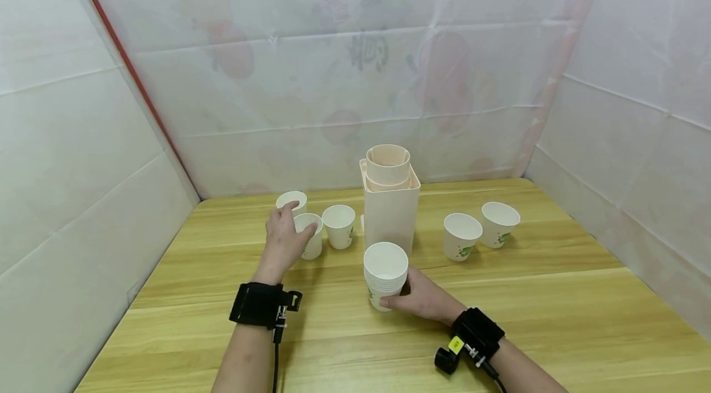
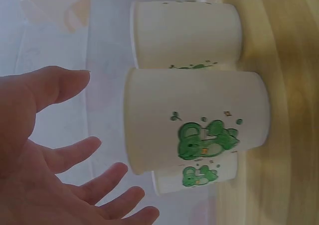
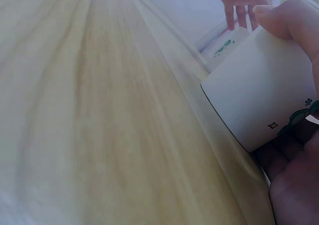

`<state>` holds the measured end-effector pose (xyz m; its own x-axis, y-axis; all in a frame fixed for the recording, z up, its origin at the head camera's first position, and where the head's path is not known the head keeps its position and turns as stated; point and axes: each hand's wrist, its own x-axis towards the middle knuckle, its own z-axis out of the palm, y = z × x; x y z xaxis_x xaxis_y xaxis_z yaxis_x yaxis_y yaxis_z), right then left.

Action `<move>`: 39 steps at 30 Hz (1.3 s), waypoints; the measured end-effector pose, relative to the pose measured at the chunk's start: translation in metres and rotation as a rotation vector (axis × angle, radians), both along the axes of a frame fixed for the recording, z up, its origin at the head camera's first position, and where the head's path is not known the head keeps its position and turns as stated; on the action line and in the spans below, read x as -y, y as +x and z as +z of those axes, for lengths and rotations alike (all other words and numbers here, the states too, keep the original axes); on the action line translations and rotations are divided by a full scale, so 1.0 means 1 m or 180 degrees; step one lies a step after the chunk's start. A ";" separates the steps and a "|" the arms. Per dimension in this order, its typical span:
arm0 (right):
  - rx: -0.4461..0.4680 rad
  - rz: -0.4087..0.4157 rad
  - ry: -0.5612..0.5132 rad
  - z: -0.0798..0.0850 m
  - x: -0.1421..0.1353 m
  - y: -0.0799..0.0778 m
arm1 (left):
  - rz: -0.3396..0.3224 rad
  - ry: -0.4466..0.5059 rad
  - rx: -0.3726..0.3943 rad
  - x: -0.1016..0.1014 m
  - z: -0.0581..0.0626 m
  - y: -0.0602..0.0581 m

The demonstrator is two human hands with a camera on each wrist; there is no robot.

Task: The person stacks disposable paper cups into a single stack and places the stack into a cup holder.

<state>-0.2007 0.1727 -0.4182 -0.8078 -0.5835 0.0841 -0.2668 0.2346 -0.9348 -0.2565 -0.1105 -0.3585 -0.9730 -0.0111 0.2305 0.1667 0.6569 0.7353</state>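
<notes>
My right hand (image 1: 424, 297) grips a stack of white paper cups (image 1: 386, 279) low on its side, in front of the cream box. In the right wrist view, thumb and fingers wrap the lowest cup (image 3: 264, 80), which has a green print. My left hand (image 1: 284, 235) is spread at the rim of a single paper cup (image 1: 312, 248) on the left. The left wrist view shows its fingers apart and slightly bent beside that cup's (image 2: 194, 110) rim, holding nothing. Another cup (image 1: 291, 197) stands behind the hand, and a third cup (image 1: 339, 229) stands to its right.
A tall cream box (image 1: 390, 220) with a round tube (image 1: 388, 161) in its top stands at mid-table. Two more paper cups (image 1: 462, 239) (image 1: 498, 226) stand on the right. White sheeting (image 1: 344, 72) hangs behind the wooden table (image 1: 183, 319).
</notes>
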 end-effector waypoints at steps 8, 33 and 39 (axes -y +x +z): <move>-0.0013 0.0002 -0.0001 0.000 0.001 0.000 | 0.0076 -0.0266 0.0090 0.000 -0.011 -0.003; 0.0007 -0.0024 0.0022 -0.001 0.000 0.000 | 0.0087 -0.0522 -0.0004 0.001 -0.011 -0.004; 0.0015 0.0005 0.0009 -0.002 0.000 -0.001 | 0.0141 -0.0483 -0.0162 0.002 0.000 0.000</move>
